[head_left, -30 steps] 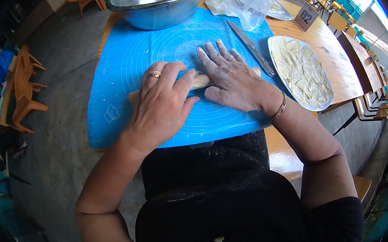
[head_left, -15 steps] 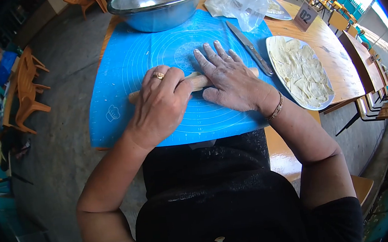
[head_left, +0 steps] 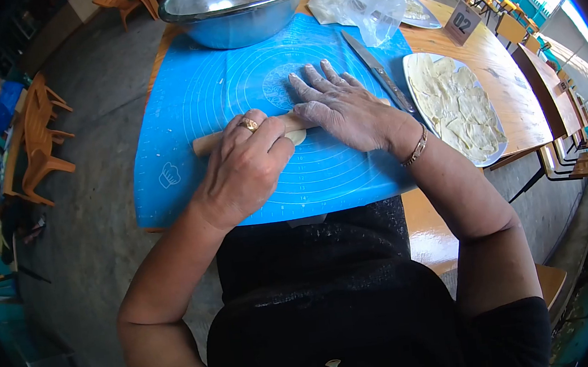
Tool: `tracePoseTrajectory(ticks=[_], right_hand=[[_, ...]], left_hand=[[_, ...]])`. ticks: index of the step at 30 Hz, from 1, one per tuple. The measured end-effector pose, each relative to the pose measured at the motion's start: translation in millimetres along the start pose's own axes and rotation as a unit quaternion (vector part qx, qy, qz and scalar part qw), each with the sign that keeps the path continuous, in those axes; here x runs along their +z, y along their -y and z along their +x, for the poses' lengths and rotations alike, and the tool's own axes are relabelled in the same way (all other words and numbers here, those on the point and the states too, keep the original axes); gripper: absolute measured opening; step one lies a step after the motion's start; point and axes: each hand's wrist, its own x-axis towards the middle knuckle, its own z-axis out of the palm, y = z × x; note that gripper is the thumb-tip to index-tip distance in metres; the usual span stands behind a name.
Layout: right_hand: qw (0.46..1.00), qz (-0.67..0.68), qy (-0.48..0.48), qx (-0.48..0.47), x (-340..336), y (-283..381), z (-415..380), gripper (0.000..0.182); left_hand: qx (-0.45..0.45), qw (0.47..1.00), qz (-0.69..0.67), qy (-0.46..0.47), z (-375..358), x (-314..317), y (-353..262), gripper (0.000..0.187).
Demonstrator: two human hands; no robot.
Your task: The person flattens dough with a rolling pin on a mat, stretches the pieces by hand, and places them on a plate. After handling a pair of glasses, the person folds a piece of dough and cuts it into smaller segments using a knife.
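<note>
A wooden rolling pin (head_left: 207, 144) lies crosswise on the blue baking mat (head_left: 162, 136). Curled over its left part are the fingers of my left hand (head_left: 243, 171), which wears a ring. My right hand (head_left: 347, 111), dusted with flour, rests flat across the right part, fingers stretched out and thumb along the pin. Between my hands a small pale piece of dough (head_left: 298, 137) shows at the near side of the pin; the rest of it is hidden. A knife (head_left: 376, 69) lies right of my right hand, beside a plate (head_left: 412, 87) of thin, overlapping dough sheets (head_left: 455, 108).
A large metal bowl (head_left: 239, 22) stands at the mat's far edge. Behind the knife are a clear plastic bag (head_left: 369, 10) and another plate (head_left: 427, 18). A number stand (head_left: 461, 24) is on the wooden table (head_left: 512, 92). Orange chairs (head_left: 43, 147) stand at left.
My right thumb has moved from the near side of the pin up onto it. More of the pin's left end shows, and the dough now peeks out at the near side.
</note>
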Motion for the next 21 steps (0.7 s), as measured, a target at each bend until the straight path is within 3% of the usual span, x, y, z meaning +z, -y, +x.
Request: tracePoseTrajectory(ticks=[4, 9, 17, 19, 21], right_hand=[[1.000, 0.022, 0.000, 0.008, -2.4, -2.6, 10.6, 0.076], [0.998, -0.022, 0.015, 0.051, -0.2, -5.6, 33.2, 0.077], [0.995, -0.083, 0.022, 0.044, 6.4, -19.1, 72.4, 0.080], [0.994, -0.098, 0.014, 0.052, 1.6, -14.0, 73.0, 0.079], [0.990, -0.111, -0.046, 0.070, -2.7, -9.1, 68.3, 0.064]], left_hand=[[0.002, 0.999, -0.037, 0.004, -1.1, -0.9, -0.2, 0.008], [0.003, 0.999, -0.049, 0.017, -5.4, 2.3, 0.3, 0.010], [-0.007, 0.997, -0.069, 0.037, -5.6, -4.9, -3.5, 0.010], [-0.042, 0.991, -0.117, 0.044, -4.9, -7.6, -4.8, 0.009], [-0.057, 0.987, -0.150, 0.025, 1.2, -10.4, -5.7, 0.008]])
